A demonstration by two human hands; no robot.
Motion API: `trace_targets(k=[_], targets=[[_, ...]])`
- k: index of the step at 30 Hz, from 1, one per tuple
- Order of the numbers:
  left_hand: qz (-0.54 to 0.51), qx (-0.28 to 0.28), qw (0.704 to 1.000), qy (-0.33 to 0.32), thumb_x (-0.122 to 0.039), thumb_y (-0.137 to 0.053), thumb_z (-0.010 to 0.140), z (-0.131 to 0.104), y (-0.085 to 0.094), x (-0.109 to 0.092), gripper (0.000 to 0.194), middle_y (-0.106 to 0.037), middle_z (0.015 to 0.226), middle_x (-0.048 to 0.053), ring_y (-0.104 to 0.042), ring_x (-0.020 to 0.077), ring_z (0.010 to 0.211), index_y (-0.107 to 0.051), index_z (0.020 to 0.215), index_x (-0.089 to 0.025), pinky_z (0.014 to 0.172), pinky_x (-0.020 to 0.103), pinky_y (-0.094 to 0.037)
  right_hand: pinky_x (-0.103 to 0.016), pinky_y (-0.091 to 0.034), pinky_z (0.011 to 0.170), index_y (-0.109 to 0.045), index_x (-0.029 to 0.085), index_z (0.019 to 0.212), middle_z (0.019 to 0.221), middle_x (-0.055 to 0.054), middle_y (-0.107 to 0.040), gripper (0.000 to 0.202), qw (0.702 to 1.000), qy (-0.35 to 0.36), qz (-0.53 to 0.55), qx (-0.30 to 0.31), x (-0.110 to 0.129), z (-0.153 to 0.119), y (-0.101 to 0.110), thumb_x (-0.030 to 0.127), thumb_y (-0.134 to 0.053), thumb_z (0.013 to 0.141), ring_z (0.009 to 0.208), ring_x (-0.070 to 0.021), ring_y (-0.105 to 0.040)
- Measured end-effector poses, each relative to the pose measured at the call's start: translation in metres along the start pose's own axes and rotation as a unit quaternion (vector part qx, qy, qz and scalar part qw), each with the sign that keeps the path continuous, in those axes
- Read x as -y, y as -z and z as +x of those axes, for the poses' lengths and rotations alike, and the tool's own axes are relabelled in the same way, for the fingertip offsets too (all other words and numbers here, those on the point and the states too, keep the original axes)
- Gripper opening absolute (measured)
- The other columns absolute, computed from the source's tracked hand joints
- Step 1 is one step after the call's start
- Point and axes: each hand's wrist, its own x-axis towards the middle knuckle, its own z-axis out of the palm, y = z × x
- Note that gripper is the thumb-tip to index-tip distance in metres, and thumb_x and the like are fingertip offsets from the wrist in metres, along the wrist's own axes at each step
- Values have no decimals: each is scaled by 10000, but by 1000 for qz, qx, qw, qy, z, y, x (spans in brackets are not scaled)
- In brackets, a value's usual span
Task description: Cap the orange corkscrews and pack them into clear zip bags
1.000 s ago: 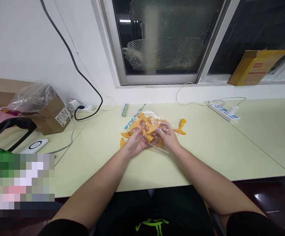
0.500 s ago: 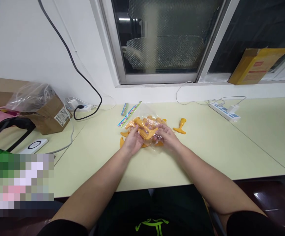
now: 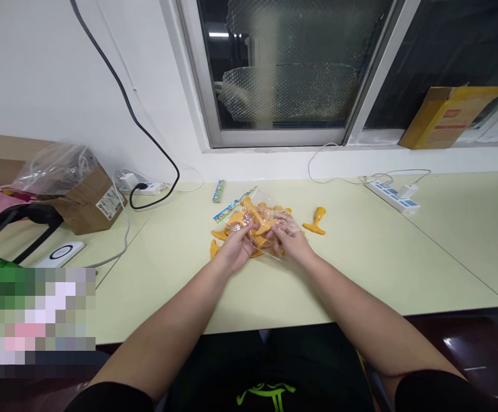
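A clear plastic bag (image 3: 236, 207) with a colourful printed strip is held over the table between my hands. Orange T-shaped pieces (image 3: 255, 213) show in and through it; which lie inside and which beneath is hard to tell. My left hand (image 3: 236, 249) grips the bag's lower left side, thumb on top. On the right side my right hand (image 3: 289, 236) pinches the plastic near one piece's crossbar. Several orange pieces lie under and around the bag, some poking out at the left. One separate orange piece (image 3: 318, 221) rests on the table to the right of my right hand.
Behind the bag lies another small printed packet (image 3: 218, 191). A cardboard box (image 3: 86, 201), a white charging pad (image 3: 62, 253) and cables are at the left. Power strips (image 3: 392, 196) sit by the wall, and a yellow carton (image 3: 452, 117) leans at the window.
The bag's printed strip has shifted right and slightly down. The orange piece in the bag stands more steeply, and my hands are a little closer together around it.
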Motion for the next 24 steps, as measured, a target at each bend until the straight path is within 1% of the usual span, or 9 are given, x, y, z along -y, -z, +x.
trace_targets(k=[4, 7, 10, 12, 13, 15, 19, 21, 24], targets=[[-33, -25, 999, 13, -364, -503, 1064, 2, 2, -7, 369, -782, 1178, 147, -769, 278, 1059, -673, 1290, -127, 1014, 444, -590, -323, -535, 501, -466, 283, 1184, 797, 15, -732, 492, 1000, 9, -5, -29, 6, -4, -4, 520, -741, 853, 523, -176, -650], [-64, -42, 997, 9, -382, -444, 1083, 2, 7, -16, 425, -771, 1226, 145, -760, 283, 1097, -635, 1366, -130, 1044, 474, -586, -321, -556, 556, -547, 261, 1074, 876, -17, -732, 350, 998, 56, -29, -25, 13, -8, 1, 487, -713, 865, 621, -175, -680], [-101, -46, 994, -1, -361, -437, 1085, 1, 14, -26, 411, -779, 1214, 109, -743, 293, 1153, -606, 1421, -195, 1052, 522, -584, -309, -538, 626, -620, 236, 998, 818, -14, -701, 207, 979, 137, -130, -78, 22, -7, 26, 408, -668, 892, 652, -160, -645], [-116, -39, 992, -12, -356, -435, 1085, 0, 17, -31, 408, -777, 1225, 94, -724, 316, 1199, -592, 1446, -252, 1034, 561, -590, -318, -529, 680, -647, 225, 985, 802, -19, -680, 180, 946, 173, -220, -166, 26, -2, 52, 380, -629, 895, 712, -179, -641], [-121, -36, 992, -16, -356, -440, 1084, -1, 18, -33, 410, -772, 1240, 91, -710, 327, 1227, -585, 1457, -270, 1026, 573, -592, -328, -529, 711, -659, 220, 991, 843, -33, -684, 185, 926, 162, -271, -204, 28, 1, 66, 370, -605, 899, 747, -188, -640], [-129, -37, 991, -19, -352, -445, 1083, -1, 19, -35, 421, -756, 1285, 93, -678, 345, 1278, -568, 1480, -285, 1023, 588, -590, -365, -531, 808, -697, 219, 1070, 974, -63, -688, 242, 886, 82, -399, -221, 27, 7, 93, 342, -602, 883, 796, -200, -637], [-137, -53, 989, -30, -342, -374, 1100, -2, 17, -35, 446, -701, 1391, 107, -662, 349, 1301, -530, 1515, -290, 1019, 621, -577, -416, -489, 961, -717, 259, 1206, 1178, -124, -638, 439, 800, -131, -563, -163, 20, 13, 124, 375, -751, 783, 1080, -293, -640], [-136, -54, 989, -32, -353, -342, 1106, -2, 17, -35, 452, -695, 1400, 117, -675, 345, 1280, -535, 1508, -276, 1018, 637, -570, -392, -488, 929, -715, 264, 1180, 1198, -123, -641, 431, 781, -171, -583, -141, 17, 14, 127, 401, -769, 776, 1113, -301, -636], [-133, -59, 989, -31, -367, -332, 1106, -2, 18, -35, 453, -729, 1330, 136, -706, 327, 1229, -570, 1464, -224, 1028, 615, -568, -345, -482, 801, -700, 253, 1032, 1065, -78, -691, 283, 781, -194, -579, -127, 17, 15, 125, 385, -754, 788, 947, -253, -660]])
